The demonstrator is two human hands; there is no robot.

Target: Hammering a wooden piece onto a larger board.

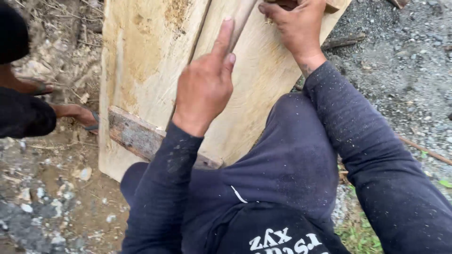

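- Two pale wooden boards point(141, 51) lie side by side on the gravel ground point(405, 70), their long edges meeting in a seam; one darker wooden batten point(136, 136) crosses under them near the lower end.
- Left hand point(205, 87): fingers mostly curled, the forefinger stretched out straight, closed around a wooden handle point(242, 19) that runs up over the boards.
- Right hand point(296, 26): fingers bent and pressed down on the right board's upper edge; what is beneath them cannot be told.
- Another person's two sandalled feet point(70, 113) stand just left of the boards.
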